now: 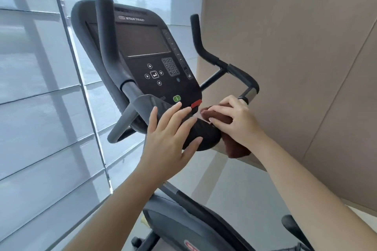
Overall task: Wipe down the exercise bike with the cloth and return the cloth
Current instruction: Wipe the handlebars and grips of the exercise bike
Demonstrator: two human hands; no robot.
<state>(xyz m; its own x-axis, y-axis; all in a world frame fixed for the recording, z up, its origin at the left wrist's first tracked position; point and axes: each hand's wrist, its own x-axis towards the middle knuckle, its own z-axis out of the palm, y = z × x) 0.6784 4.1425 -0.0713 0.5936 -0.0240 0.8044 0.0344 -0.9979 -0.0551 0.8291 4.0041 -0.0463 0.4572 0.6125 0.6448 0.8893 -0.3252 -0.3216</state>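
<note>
The console stands between the handlebar uprights, window on the left, wall on the right. Below it the left hand rests on the front pad. Just right of it, the right hand holds the cloth, seemingly against the handlebar.

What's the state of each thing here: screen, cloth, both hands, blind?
console screen: dark, nothing displayed.
cloth: bunched, against the handlebar pad, one end hanging.
right hand: grips the cloth.
left hand: fingers straight, resting on the handlebar pad.
window blind: lowered.
</note>
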